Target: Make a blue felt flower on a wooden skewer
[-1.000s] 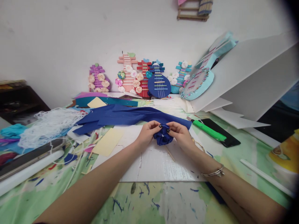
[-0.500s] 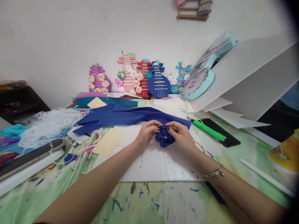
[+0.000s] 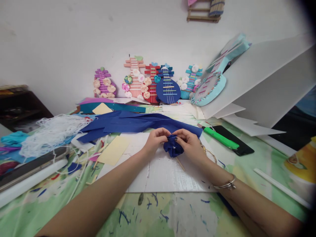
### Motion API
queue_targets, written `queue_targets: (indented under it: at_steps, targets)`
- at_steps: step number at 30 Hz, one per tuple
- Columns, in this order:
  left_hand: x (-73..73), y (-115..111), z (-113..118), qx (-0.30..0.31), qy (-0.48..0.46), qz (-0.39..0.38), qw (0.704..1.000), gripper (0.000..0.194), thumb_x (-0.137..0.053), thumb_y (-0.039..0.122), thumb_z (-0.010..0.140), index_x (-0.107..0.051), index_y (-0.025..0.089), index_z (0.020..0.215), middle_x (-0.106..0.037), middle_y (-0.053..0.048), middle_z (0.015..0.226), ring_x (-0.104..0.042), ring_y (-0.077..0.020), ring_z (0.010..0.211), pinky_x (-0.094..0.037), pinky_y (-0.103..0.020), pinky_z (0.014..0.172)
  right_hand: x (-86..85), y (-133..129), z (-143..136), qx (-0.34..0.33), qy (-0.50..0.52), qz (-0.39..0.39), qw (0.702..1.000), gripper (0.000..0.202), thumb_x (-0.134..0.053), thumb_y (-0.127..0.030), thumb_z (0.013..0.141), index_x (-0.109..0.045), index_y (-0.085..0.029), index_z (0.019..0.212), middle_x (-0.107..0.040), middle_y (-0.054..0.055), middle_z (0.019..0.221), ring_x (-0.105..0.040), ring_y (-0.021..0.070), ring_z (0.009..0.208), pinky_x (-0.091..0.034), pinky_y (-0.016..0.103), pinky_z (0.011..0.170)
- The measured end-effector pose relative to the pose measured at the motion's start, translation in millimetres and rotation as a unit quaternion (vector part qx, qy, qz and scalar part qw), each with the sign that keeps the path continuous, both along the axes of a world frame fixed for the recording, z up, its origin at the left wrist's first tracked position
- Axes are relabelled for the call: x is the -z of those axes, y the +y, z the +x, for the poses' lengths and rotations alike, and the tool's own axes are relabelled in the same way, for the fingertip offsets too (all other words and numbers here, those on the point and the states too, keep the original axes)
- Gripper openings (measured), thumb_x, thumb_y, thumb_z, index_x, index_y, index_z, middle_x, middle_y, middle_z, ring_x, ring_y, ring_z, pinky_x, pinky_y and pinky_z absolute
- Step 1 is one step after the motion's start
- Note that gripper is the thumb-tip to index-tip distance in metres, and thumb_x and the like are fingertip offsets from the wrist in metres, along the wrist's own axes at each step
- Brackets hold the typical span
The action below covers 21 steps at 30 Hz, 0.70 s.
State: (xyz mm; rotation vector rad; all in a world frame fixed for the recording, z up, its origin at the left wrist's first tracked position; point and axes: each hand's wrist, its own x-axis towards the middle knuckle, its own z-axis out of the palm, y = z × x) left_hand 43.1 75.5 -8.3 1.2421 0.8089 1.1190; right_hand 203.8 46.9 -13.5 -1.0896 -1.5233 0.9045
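Observation:
Between my two hands is a dark blue paper flower (image 3: 173, 148) with ruffled petals, held above a white board (image 3: 158, 177). My left hand (image 3: 157, 138) pinches its upper left edge, and those fingertips are partly hidden behind it. From the other side my right hand (image 3: 190, 142) grips the flower, its thumb pressed on the top petals. A thin wooden stick (image 3: 180, 164) shows below the flower; whether it is joined to it I cannot tell. Behind my hands lie sheets of blue paper (image 3: 128, 121).
Several small decorated lutes (image 3: 168, 89) lean on the wall. At right are a green utility knife (image 3: 221, 137), a black phone-like slab (image 3: 243, 148) and a yellow container (image 3: 302, 161). A tangle of white string (image 3: 55, 130) and cream card (image 3: 115, 149) lie at left.
The blue flower has turned a little and shifted slightly down and left. My right thumb and fingers have moved a little over its petals; both hands still hold it.

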Motion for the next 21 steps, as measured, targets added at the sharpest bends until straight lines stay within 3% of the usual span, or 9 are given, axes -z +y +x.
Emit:
queue_targets:
  at_steps: [4,12,16,21]
  targets:
    - [-0.7,-0.4,0.5,-0.011,0.009,0.006,1.000,0.015,-0.069,0.024,0.059,-0.065,0.014,0.069,-0.060,0.000,0.065,-0.053,-0.0099,0.061,-0.039,-0.022,0.060,0.8,0.2,0.1,0.003,-0.024,0.014,1.000,0.017,-0.057,-0.030,0.080,-0.062,-0.019,0.092,-0.066,0.003,0.076,-0.065,0.0186,0.075,-0.049,0.031,0.069]
    - [1.0,-1.5,0.7,0.001,0.018,0.053,0.998,0.031,-0.077,0.040,0.065,-0.064,0.013,0.072,-0.059,0.000,0.063,-0.050,-0.0086,0.058,-0.037,-0.022,0.056,1.5,0.9,0.0,0.019,-0.023,0.021,0.999,0.016,-0.058,-0.030,0.081,-0.063,-0.019,0.090,-0.068,0.003,0.078,-0.064,0.0173,0.074,-0.048,0.029,0.067]
    - [1.8,-0.6,-0.1,0.022,0.005,0.065,0.998,0.031,-0.082,0.030,0.059,-0.066,0.013,0.079,-0.065,-0.002,0.073,-0.058,-0.0109,0.066,-0.044,-0.023,0.062,1.6,2.3,0.8,0.043,-0.001,0.017,0.999,0.016,-0.060,-0.032,0.080,-0.064,-0.018,0.086,-0.068,0.004,0.078,-0.063,0.0162,0.071,-0.046,0.028,0.065]
    - [2.3,1.5,0.0,-0.018,0.022,0.059,0.998,0.032,-0.082,0.024,0.057,-0.068,0.012,0.083,-0.069,-0.004,0.075,-0.062,-0.0127,0.068,-0.048,-0.025,0.067,2.6,4.3,2.5,0.025,0.021,0.003,0.999,0.017,-0.063,-0.030,0.076,-0.065,-0.018,0.088,-0.070,0.004,0.077,-0.064,0.0171,0.071,-0.048,0.030,0.067]
